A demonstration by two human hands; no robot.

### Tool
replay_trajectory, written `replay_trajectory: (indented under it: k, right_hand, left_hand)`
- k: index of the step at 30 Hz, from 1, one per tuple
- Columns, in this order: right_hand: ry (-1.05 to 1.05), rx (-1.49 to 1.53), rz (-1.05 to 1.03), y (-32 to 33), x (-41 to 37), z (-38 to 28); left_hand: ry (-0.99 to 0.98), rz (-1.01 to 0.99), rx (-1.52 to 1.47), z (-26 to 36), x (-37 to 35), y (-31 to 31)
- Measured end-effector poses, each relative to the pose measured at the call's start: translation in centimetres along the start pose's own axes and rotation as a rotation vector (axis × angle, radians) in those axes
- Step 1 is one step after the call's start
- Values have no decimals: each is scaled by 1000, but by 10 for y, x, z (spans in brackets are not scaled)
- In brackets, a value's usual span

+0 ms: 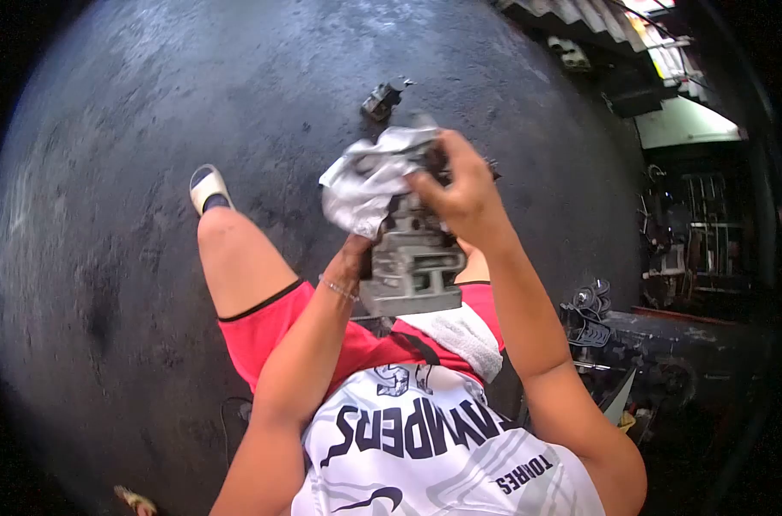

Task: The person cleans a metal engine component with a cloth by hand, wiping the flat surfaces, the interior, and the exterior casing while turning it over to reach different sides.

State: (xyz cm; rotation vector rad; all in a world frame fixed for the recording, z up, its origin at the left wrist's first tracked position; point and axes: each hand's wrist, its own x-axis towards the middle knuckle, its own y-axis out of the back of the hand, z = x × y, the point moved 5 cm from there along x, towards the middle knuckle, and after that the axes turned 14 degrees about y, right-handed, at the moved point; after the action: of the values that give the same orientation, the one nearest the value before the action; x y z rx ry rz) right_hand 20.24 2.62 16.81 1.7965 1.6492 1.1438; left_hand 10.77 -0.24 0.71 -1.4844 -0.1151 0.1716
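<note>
A grey metal engine part (417, 271), blocky with openings in its side, is held up above my lap. A crumpled white cloth (369, 185) is draped over its upper left. My left hand (354, 255) is closed against the part's left side, its fingers mostly hidden behind the part and the cloth. On the upper right, my right hand (467, 193) is curled, thumb and fingertips pinching at the cloth's edge against the part. Motion blurs the upper end of the part.
On the dark floor (133, 198) beyond my hands lies a smaller metal part (382, 101). A light towel (460, 335) rests on my lap. To the right are a dark bench (666, 331), metal parts (589, 314) and a rack (705, 206). Corrugated sheets hang at upper right.
</note>
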Motion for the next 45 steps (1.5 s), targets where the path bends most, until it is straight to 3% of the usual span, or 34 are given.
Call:
replay_trajectory:
  k: [2, 3, 5, 6, 7, 8, 10, 12, 14, 18, 25, 27, 28, 32, 36, 38, 39, 41, 43, 45]
  right_hand:
    - [-29, 109, 98, 3, -3, 16]
    - [-41, 180, 163, 5, -6, 26]
    - [-237, 361, 124, 11, -18, 45]
    - [-274, 265, 84, 21, -25, 59]
    - [-306, 165, 47, 30, -31, 70]
    - [-240, 214, 107, 34, -32, 70]
    - [-331, 287, 122, 49, -45, 100]
    - [-372, 307, 147, 60, -46, 119]
    - [-529, 573, 315, 69, -51, 141]
    - [-587, 777, 481, 64, -52, 236]
    - [-711, 686, 452, 4, -18, 362]
    - [-691, 683, 438, -15, -12, 399]
    - [-546, 672, 474, -16, -10, 416]
    - [-648, 616, 526, -40, -5, 459]
    - [-789, 628, 433, -63, -15, 508]
    - [-887, 276, 315, -71, -23, 517]
    - [-896, 283, 313, -89, -39, 539]
    - [-809, -136, 212, -122, -78, 590]
    - [-826, -120, -86, -165, -90, 555]
    - [-819, -195, -215, -214, -100, 517]
  left_hand:
    - [-13, 174, 168, 1, 0, -4]
    - [-35, 129, 220, 1, 6, -5]
    - [-147, 94, 323, -7, 20, -2]
    - [-192, 190, 397, -14, 28, 13]
    - [-73, 177, 316, -15, 18, -5]
    - [-43, 190, 309, -23, 21, 1]
    - [68, 167, 277, -28, 21, -14]
    - [29, 172, 273, -29, 20, -15]
    - [40, 232, 273, -27, 13, -17]
    - [57, 334, 260, -26, -4, 10]
    - [105, 702, 132, -5, -70, 70]
    - [68, 693, 130, 5, -79, 87]
    - [20, 723, 103, 0, -82, 83]
    - [-42, 790, -23, -7, -102, 125]
    - [-37, 810, -104, -8, -81, 135]
    - [-22, 824, -141, -11, -74, 136]
    - [-15, 833, -155, -13, -72, 138]
    - [1, 847, -169, -15, -68, 143]
    - [10, 868, -178, -20, -73, 142]
    - [27, 889, -178, -19, -75, 142]
